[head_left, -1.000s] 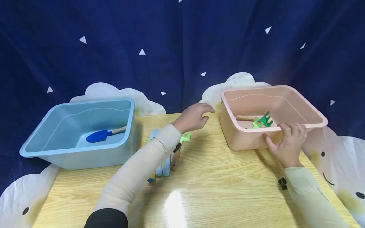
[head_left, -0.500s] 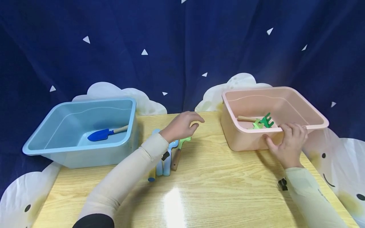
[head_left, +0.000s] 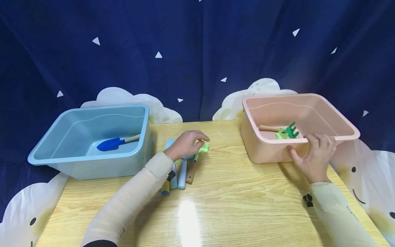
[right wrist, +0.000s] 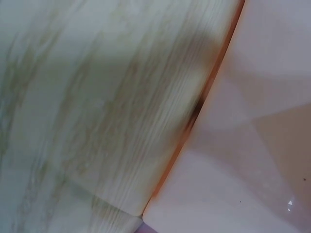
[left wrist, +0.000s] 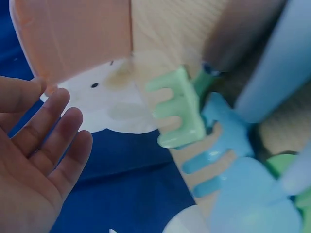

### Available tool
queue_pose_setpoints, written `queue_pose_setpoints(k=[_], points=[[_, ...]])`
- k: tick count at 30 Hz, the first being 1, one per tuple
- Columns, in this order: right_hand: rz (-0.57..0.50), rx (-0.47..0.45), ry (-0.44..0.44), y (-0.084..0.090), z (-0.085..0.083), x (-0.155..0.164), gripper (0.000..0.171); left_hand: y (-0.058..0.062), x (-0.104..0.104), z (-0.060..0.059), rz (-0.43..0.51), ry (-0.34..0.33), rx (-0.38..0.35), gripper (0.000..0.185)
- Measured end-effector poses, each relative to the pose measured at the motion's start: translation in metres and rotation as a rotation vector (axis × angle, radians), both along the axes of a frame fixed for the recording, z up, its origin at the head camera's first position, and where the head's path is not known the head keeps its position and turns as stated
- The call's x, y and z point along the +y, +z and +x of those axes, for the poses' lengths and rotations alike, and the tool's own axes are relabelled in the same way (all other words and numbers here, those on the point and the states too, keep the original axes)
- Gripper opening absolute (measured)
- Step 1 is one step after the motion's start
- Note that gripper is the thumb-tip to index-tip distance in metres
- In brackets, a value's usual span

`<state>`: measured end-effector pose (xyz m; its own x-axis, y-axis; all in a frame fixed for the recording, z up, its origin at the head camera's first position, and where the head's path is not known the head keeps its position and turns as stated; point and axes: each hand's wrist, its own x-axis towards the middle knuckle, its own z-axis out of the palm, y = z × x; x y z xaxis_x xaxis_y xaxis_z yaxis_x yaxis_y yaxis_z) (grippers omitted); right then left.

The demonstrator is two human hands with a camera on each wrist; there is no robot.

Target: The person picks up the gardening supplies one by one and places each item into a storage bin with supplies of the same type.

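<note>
Left hand [head_left: 185, 144]: over the toy tools on the table [head_left: 234, 199], fingers relaxed, holding nothing, just by the light green rake [head_left: 202, 149] (wrist view shows the palm apart from it).
Right hand [head_left: 313, 156]: grips the pink tub [head_left: 339, 133] at its near rim.
Blue tub [head_left: 61, 161]: holds a blue trowel [head_left: 109, 144].

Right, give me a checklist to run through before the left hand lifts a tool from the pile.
1. Left hand over the tool pile: ok, fingers above the light green rake.
2. Firm hold on that rake: cannot tell; the left wrist view shows the fingers apart from it.
3. Right hand steadying the pink tub: ok, it grips the near rim.
4. Room in the pink tub: ok, only the green rakes lie inside.
5. Blue tub: ok, holds one blue shovel.
</note>
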<state>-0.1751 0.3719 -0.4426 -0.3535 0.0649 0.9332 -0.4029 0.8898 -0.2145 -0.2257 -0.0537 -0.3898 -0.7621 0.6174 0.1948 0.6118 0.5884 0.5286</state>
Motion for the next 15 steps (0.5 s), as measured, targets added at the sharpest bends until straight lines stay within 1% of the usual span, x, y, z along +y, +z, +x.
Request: queue_pose_setpoints(k=[6,10,13,15], points=[[-0.006,0.0,-0.007,0.001,0.0,-0.001,0.068,-0.016,-0.01,0.006,-0.084,0.014,-0.144,0.03],[-0.003,-0.016,-0.006,0.0,-0.001,0.0,0.069,-0.027,-0.012,0.008,-0.117,0.02,-0.184,0.03],[-0.002,-0.025,-0.004,-0.002,-0.001,0.002,0.07,-0.034,-0.013,0.011,-0.163,0.059,-0.197,0.031],[-0.004,-0.032,-0.005,-0.003,-0.001,0.002,0.071,-0.039,-0.014,0.012,-0.214,0.092,-0.21,0.032]])
